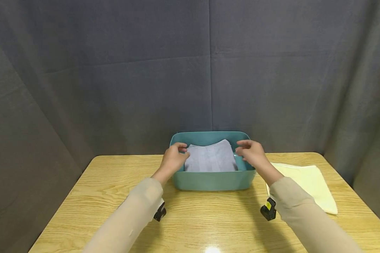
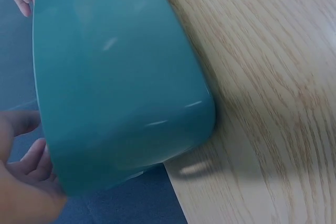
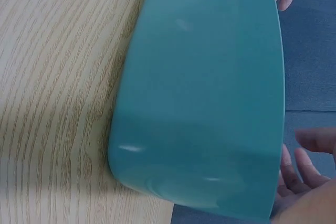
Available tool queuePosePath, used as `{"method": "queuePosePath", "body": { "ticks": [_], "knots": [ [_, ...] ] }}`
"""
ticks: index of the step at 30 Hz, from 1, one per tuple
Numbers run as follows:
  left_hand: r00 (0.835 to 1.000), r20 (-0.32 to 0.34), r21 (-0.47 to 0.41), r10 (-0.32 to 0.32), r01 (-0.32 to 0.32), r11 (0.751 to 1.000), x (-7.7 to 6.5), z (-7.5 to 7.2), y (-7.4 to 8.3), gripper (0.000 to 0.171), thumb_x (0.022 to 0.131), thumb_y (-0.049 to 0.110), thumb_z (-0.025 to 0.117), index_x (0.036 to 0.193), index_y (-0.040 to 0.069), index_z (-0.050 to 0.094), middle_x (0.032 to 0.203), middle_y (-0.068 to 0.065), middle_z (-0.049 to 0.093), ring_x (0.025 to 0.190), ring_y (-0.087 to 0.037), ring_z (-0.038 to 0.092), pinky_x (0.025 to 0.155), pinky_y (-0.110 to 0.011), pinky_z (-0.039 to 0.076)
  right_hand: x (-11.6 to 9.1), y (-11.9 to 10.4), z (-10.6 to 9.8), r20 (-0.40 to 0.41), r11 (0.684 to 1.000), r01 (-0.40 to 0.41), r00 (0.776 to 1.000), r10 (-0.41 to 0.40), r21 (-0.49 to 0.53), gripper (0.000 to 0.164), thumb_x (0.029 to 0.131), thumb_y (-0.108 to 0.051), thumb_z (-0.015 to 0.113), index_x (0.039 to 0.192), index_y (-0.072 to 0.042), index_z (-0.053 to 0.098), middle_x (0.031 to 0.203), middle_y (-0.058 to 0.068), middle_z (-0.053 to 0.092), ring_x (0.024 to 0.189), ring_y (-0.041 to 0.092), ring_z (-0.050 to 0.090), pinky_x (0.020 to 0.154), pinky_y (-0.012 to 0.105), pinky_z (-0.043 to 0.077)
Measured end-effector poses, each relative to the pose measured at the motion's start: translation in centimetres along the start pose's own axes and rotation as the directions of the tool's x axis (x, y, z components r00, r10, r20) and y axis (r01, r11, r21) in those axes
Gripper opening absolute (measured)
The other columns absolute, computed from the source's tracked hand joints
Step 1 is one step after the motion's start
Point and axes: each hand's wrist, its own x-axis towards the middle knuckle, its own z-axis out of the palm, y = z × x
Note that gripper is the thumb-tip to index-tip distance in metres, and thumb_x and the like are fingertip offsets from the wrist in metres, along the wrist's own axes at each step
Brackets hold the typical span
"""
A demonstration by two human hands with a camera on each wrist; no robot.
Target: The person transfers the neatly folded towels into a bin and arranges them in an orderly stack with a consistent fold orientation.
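Note:
A light grey-lavender cloth (image 1: 210, 158) lies inside a teal plastic bin (image 1: 213, 181), its upper edge sagging between two raised corners. My left hand (image 1: 174, 156) is over the bin's left end, fingertips beside the cloth's left edge; whether they touch it I cannot tell. In the left wrist view, its thumb and fingers (image 2: 38, 163) are bent and apart. Over the right end hovers my right hand (image 1: 251, 153), apart from the cloth, thumb and fingers spread with nothing between them. From both wrist cameras the bin's wall hides the cloth.
A pale yellow cloth (image 1: 307, 184) lies flat on the wooden table (image 1: 209, 218), right of the bin and partly behind my right forearm. Dark grey curtains (image 1: 145, 77) hang behind the table and at its sides.

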Motion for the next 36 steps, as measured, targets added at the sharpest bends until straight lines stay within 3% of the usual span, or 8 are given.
{"method": "queuePosePath", "body": {
  "ticks": [4, 11, 18, 27, 36],
  "knots": [
    [1.000, -0.002, -0.020, 0.031, -0.031, 0.999, 0.0, -0.2, -0.1, 0.035, 0.097, 0.013, 0.064, 0.130, 0.005, 0.061, 0.113, -0.006, 0.067, 0.104, -0.024, 0.063, 0.088, -0.039, 0.051, -0.3, 0.2, -0.5, -0.011, 0.999, 0.042, 0.999, -0.042, 0.018, 0.041, 0.099, -0.008, 0.056, 0.137, 0.005, 0.053, 0.123, 0.025, 0.063, 0.103, 0.030, 0.065, 0.077, 0.030, 0.053],
    [0.996, -0.010, -0.039, 0.094, -0.094, 0.995, -0.2, -0.2, 0.1, 0.030, 0.097, 0.015, 0.062, 0.127, 0.008, 0.065, 0.111, -0.004, 0.068, 0.102, -0.023, 0.063, 0.087, -0.038, 0.051, -1.1, 0.4, -1.5, -0.023, 0.994, 0.101, 0.995, -0.100, 0.035, 0.039, 0.100, -0.010, 0.055, 0.137, 0.004, 0.053, 0.122, 0.025, 0.062, 0.087, 0.007, 0.064, 0.072, 0.022, 0.051],
    [0.990, -0.003, -0.085, 0.144, -0.143, 0.986, -0.7, 0.1, 0.9, 0.028, 0.097, 0.014, 0.061, 0.123, 0.007, 0.067, 0.107, -0.005, 0.068, 0.101, -0.023, 0.062, 0.088, -0.037, 0.051, -2.0, 0.7, -2.6, -0.018, 0.990, 0.134, 0.991, -0.134, 0.036, 0.039, 0.101, -0.014, 0.056, 0.136, 0.004, 0.053, 0.122, 0.023, 0.063, 0.096, 0.016, 0.067, 0.080, 0.026, 0.054],
    [0.983, 0.049, -0.082, 0.174, -0.170, 0.982, -2.1, 1.0, 2.2, 0.027, 0.098, 0.019, 0.061, 0.124, 0.013, 0.067, 0.108, -0.001, 0.069, 0.104, -0.022, 0.062, 0.087, -0.038, 0.051, -3.6, 1.5, -4.6, -0.002, 0.989, 0.149, 0.989, -0.149, 0.024, 0.044, 0.101, -0.024, 0.058, 0.137, 0.001, 0.053, 0.122, 0.018, 0.064, 0.091, 0.006, 0.066, 0.078, 0.027, 0.055],
    [0.969, 0.108, -0.143, 0.223, -0.207, 0.968, -3.7, 1.8, 3.3, 0.028, 0.099, 0.021, 0.061, 0.126, 0.014, 0.066, 0.109, 0.001, 0.068, 0.107, -0.023, 0.062, 0.086, -0.037, 0.052, -5.0, 2.9, -6.7, -0.022, 0.988, 0.151, 0.988, -0.151, 0.024, 0.044, 0.102, -0.023, 0.058, 0.136, 0.005, 0.053, 0.108, -0.004, 0.069, 0.088, 0.002, 0.066, 0.072, 0.022, 0.055]
  ]
}}
